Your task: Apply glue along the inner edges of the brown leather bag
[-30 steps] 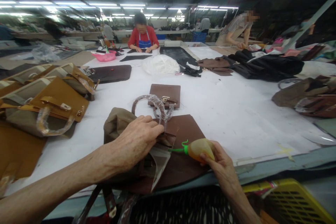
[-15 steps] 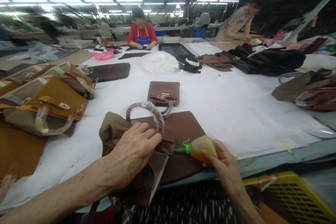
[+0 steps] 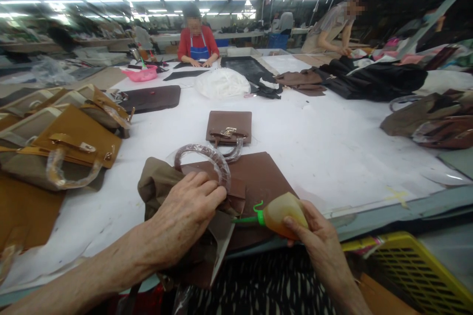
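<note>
My left hand is closed on the brown handbag, just under its plastic-wrapped ring handle; the fingertips are partly hidden. My right hand grips a squeeze bottle of amber liquid with a green nozzle. The bottle lies tilted sideways, its nozzle tip at the edge of the bag's pale lining. Under the bag lies a flat brown leather panel. Beyond it sits a brown leather piece with a gold clasp and a wrapped handle.
Tan handbags crowd the left side. A pink basin, a white bundle and black material lie farther back. At my lower right stands a yellow crate. A person in red works across the table.
The bottle's nozzle has shifted left and slightly down, from beside the brown flap to the lining's edge. My left hand keeps its hold on the bag.
</note>
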Motion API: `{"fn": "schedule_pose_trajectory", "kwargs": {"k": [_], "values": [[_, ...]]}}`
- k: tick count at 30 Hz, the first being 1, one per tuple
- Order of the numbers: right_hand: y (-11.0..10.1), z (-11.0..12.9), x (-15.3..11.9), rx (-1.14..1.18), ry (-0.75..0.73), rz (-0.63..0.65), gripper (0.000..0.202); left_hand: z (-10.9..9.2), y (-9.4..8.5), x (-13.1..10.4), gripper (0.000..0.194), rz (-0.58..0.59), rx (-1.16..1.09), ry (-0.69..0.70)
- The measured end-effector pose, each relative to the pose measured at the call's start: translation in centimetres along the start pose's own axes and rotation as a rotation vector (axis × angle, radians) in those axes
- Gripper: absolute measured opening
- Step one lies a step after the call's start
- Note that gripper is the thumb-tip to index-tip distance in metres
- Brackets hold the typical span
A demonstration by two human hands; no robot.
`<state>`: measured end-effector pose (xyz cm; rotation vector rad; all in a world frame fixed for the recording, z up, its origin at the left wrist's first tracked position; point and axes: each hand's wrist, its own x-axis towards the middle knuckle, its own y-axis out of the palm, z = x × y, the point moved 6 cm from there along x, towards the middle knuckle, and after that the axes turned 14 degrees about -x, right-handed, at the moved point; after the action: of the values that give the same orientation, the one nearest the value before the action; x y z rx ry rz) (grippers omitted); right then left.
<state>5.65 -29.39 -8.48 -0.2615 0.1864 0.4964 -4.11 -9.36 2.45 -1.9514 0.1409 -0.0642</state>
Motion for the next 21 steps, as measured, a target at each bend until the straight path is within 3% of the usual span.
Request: {"fn": "schedule_pose_trajectory", "kwargs": {"k": [13,21], "values": [[-0.46,-0.35,0.57,-0.033,-0.047,-0.135,0.045,-0.18,-0.14,-0.24,0.017,-0.001,-0.034,-0.007],[0.03,-0.57,0.18,0.003,-0.003,-0.043,0.040,-0.14,0.00,-0.41,0.016,-0.013,-0.033,0.002]]}}
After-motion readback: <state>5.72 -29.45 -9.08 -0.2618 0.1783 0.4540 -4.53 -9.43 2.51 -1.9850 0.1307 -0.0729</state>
